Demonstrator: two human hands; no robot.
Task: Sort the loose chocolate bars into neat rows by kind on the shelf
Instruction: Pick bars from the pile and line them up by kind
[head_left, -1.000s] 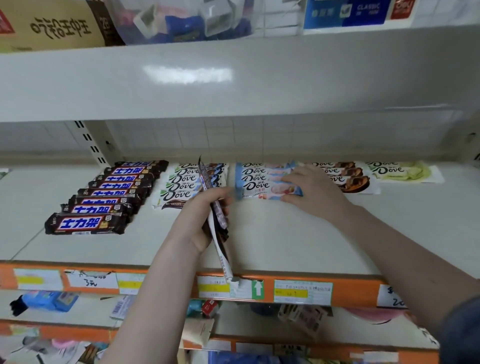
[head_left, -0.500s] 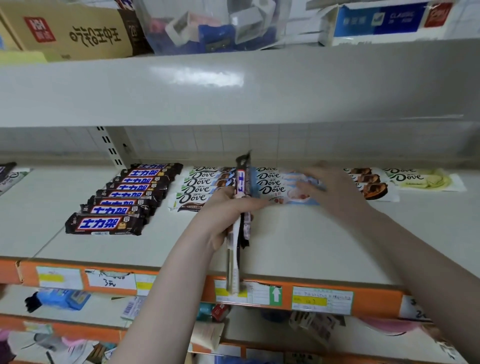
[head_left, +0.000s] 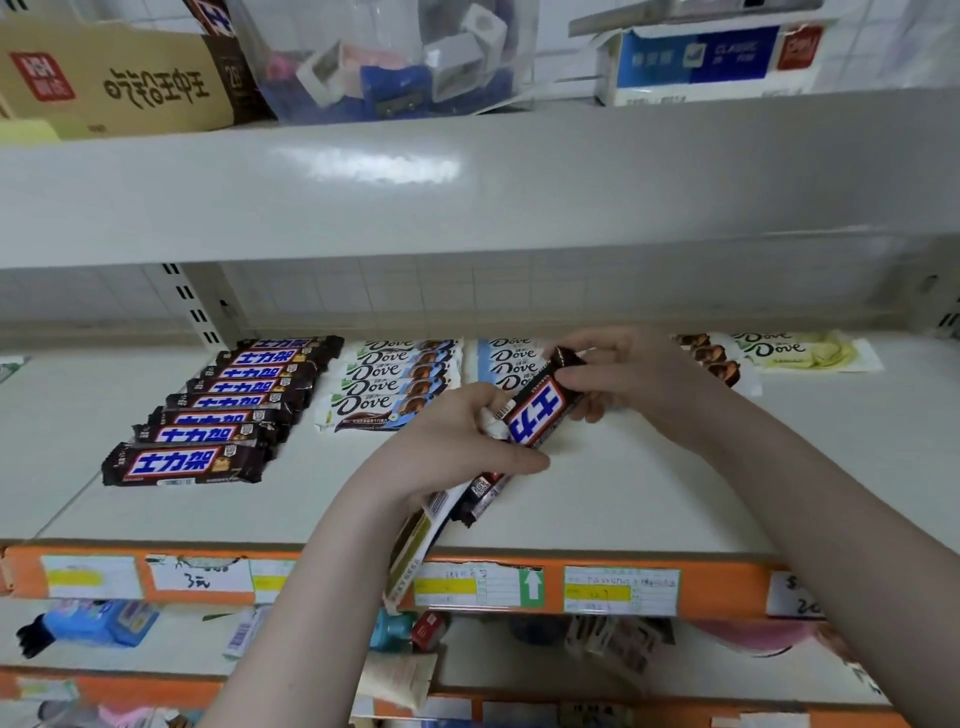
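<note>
Shelf (head_left: 597, 493) holds rows of chocolate by kind, both hands mid-shelf.
Left hand (head_left: 457, 447) grips a bundle of bars; right hand (head_left: 623, 379) pinches the far end of the brown bar (head_left: 537, 415) above the shelf.

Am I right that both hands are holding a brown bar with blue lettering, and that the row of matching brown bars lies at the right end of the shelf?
Not quite. Both the left hand and the right hand do hold the brown bar, but the head view shows the row of matching brown bars at the left end of the shelf, not the right.
</note>
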